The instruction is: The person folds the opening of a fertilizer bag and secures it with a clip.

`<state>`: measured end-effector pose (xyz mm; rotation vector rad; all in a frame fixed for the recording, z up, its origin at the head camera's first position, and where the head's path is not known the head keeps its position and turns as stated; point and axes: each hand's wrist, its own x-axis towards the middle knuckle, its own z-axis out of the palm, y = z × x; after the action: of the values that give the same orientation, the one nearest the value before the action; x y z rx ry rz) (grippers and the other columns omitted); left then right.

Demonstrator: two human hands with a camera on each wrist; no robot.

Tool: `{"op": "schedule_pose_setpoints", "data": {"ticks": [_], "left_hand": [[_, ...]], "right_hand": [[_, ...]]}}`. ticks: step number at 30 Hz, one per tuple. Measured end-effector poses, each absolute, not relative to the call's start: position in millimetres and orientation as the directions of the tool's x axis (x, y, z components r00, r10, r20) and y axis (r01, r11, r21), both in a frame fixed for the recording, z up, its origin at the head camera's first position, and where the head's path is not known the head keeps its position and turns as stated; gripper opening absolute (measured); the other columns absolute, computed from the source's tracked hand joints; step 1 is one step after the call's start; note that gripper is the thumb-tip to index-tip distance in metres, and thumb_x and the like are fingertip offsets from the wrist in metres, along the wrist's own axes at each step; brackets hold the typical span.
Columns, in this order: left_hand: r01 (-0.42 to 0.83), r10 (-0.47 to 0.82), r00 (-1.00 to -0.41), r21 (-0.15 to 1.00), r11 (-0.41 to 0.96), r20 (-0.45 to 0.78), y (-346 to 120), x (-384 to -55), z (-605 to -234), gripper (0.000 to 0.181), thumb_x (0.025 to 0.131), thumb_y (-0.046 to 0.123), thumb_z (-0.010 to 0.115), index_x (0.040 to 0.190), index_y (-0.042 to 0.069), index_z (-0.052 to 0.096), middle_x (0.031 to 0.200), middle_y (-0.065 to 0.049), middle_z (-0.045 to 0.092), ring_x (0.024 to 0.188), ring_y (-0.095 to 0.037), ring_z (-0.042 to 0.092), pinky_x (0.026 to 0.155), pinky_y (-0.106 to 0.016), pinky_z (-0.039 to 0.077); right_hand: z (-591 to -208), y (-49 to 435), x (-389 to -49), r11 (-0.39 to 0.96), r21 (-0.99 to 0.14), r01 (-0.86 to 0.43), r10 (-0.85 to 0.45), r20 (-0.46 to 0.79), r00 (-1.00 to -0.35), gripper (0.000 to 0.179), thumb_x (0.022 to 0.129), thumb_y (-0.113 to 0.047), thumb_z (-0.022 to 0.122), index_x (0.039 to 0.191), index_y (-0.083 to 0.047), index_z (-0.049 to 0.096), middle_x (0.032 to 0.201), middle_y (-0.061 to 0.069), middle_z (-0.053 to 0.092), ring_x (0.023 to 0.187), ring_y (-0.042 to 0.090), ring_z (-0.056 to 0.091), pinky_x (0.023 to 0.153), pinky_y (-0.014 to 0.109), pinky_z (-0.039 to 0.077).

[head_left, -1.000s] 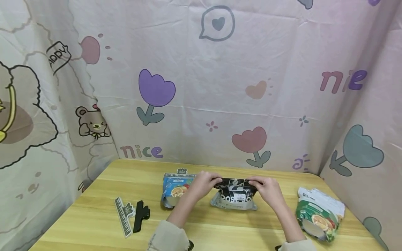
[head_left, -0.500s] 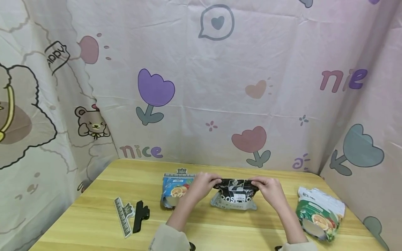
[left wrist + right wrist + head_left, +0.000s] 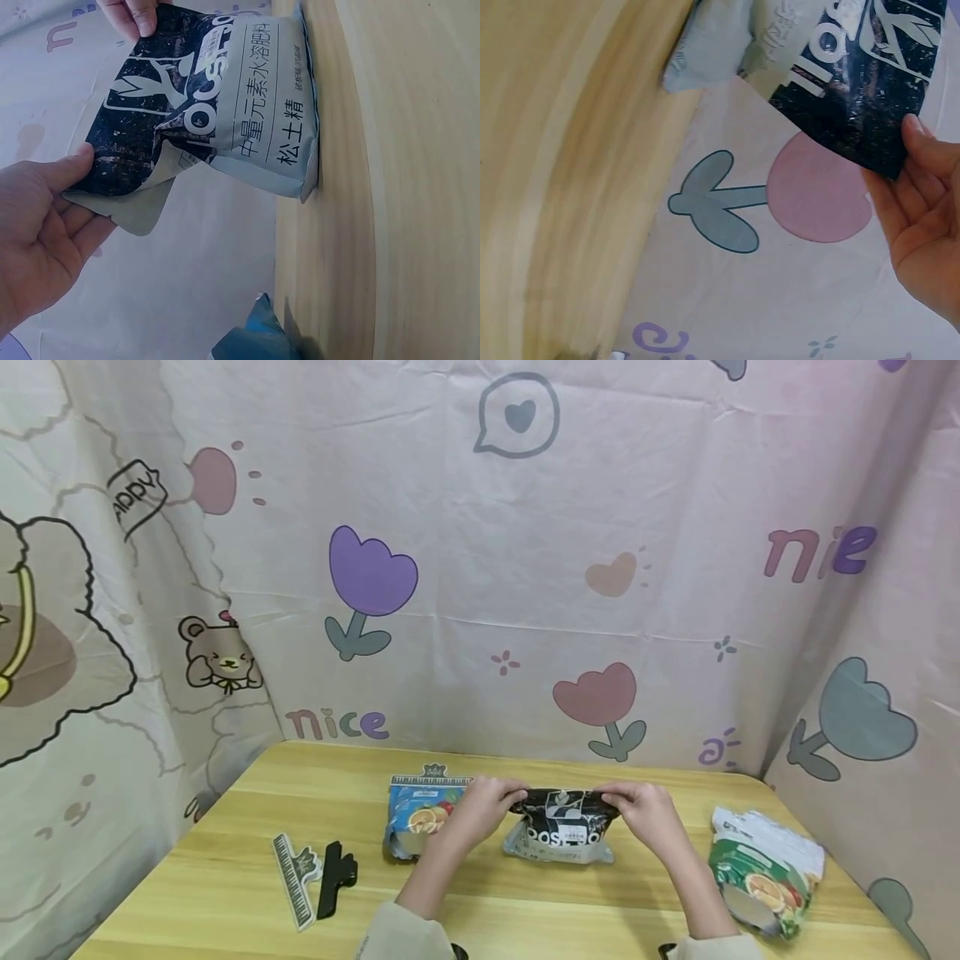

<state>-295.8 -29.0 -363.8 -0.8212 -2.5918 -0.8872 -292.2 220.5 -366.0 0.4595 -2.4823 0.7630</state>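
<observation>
A black and pale grey fertilizer bag [image 3: 566,827] stands upright on the table, its black top stretched flat between both hands. My left hand [image 3: 489,806] pinches the top left corner between thumb and fingers; in the left wrist view a grey flap [image 3: 135,210] hangs behind the black front there. My right hand [image 3: 641,814] pinches the opposite top corner, and the right wrist view has its thumb on the bag's black front [image 3: 855,105]. Behind my left forearm stands a blue bag [image 3: 420,814] with fruit pictures, a piano-key clip [image 3: 427,779] across its top.
A second piano-key clip [image 3: 295,878] and a black clip [image 3: 336,878] lie side by side on the left of the wooden table [image 3: 225,877]. To the right lies a green bag [image 3: 761,881] with its white top spread out. A printed cloth [image 3: 480,568] hangs behind the table.
Both hands keep their pinch on the bag's top corners. Its top edge has lowered very slightly, and the right hand has shifted a little to the right.
</observation>
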Motion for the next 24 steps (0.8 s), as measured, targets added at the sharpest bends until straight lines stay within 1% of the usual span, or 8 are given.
{"op": "schedule_pose_setpoints", "data": {"ticks": [3,7,8,11,14,18,21,24], "left_hand": [[0.604,0.418,-0.792,0.464,0.648,0.446,-30,-295,-365,0.021,0.091,0.016,0.057,0.103,0.005,0.070,0.097,-0.006,0.068,0.087,-0.019,0.064,0.076,-0.029,0.051],[0.601,0.410,-0.793,0.464,0.651,0.452,-32,-296,-365,0.021,0.091,0.017,0.057,0.103,0.005,0.070,0.097,-0.006,0.068,0.087,-0.019,0.064,0.077,-0.030,0.051],[0.597,0.408,-0.796,0.467,0.652,0.448,-32,-296,-365,0.021,0.091,0.017,0.057,0.103,0.005,0.070,0.097,-0.006,0.068,0.087,-0.019,0.064,0.077,-0.030,0.051],[0.595,0.408,-0.798,0.470,0.652,0.444,-31,-296,-364,0.020,0.091,0.017,0.057,0.102,0.006,0.070,0.095,-0.005,0.068,0.085,-0.018,0.064,0.075,-0.029,0.051],[0.589,0.406,-0.801,0.458,0.666,0.439,-28,-297,-362,0.019,0.091,0.019,0.058,0.100,0.008,0.071,0.093,-0.002,0.069,0.083,-0.014,0.064,0.073,-0.028,0.051],[0.602,0.428,-0.775,0.338,0.723,0.465,-21,-297,-360,0.018,0.089,0.026,0.060,0.095,0.014,0.073,0.086,0.005,0.068,0.074,-0.009,0.062,0.064,-0.024,0.049],[0.602,0.437,-0.745,0.226,0.766,0.505,-16,-298,-360,0.017,0.087,0.030,0.062,0.091,0.018,0.074,0.081,0.008,0.068,0.067,-0.007,0.060,0.058,-0.022,0.046],[0.594,0.435,-0.729,0.172,0.786,0.528,-11,-298,-361,0.016,0.086,0.031,0.064,0.089,0.020,0.074,0.077,0.010,0.067,0.062,-0.006,0.059,0.053,-0.020,0.043]], "right_hand": [[-367,215,-292,0.798,-0.396,-0.454,-0.195,0.544,-0.816,0.012,0.079,-0.002,0.069,0.088,-0.008,0.073,0.086,0.006,0.069,0.079,0.024,0.065,0.067,0.038,0.051],[-370,207,-290,0.813,-0.333,-0.478,-0.242,0.554,-0.797,0.012,0.080,-0.008,0.071,0.091,-0.009,0.073,0.087,0.006,0.069,0.078,0.026,0.065,0.069,0.042,0.051],[-371,205,-289,0.815,-0.328,-0.478,-0.246,0.551,-0.797,0.012,0.080,-0.010,0.071,0.092,-0.010,0.072,0.087,0.006,0.069,0.075,0.024,0.065,0.067,0.041,0.051],[-371,197,-288,0.817,-0.319,-0.480,-0.253,0.550,-0.796,0.013,0.081,-0.017,0.071,0.093,-0.012,0.073,0.088,0.003,0.069,0.075,0.022,0.065,0.068,0.041,0.050],[-370,188,-287,0.801,-0.324,-0.503,-0.273,0.551,-0.789,0.013,0.082,-0.019,0.070,0.094,-0.014,0.072,0.088,0.000,0.069,0.070,0.015,0.063,0.063,0.035,0.049],[-369,177,-288,0.777,-0.309,-0.548,-0.304,0.578,-0.757,0.013,0.081,-0.018,0.071,0.094,-0.016,0.073,0.087,-0.002,0.069,0.071,0.014,0.063,0.060,0.033,0.049],[-371,171,-289,0.774,-0.282,-0.567,-0.316,0.603,-0.732,0.013,0.081,-0.017,0.071,0.094,-0.016,0.073,0.088,-0.001,0.069,0.074,0.018,0.065,0.061,0.035,0.050],[-373,168,-290,0.781,-0.250,-0.573,-0.317,0.632,-0.707,0.013,0.080,-0.017,0.071,0.093,-0.016,0.073,0.086,-0.001,0.069,0.067,0.017,0.063,0.056,0.032,0.049]]}}
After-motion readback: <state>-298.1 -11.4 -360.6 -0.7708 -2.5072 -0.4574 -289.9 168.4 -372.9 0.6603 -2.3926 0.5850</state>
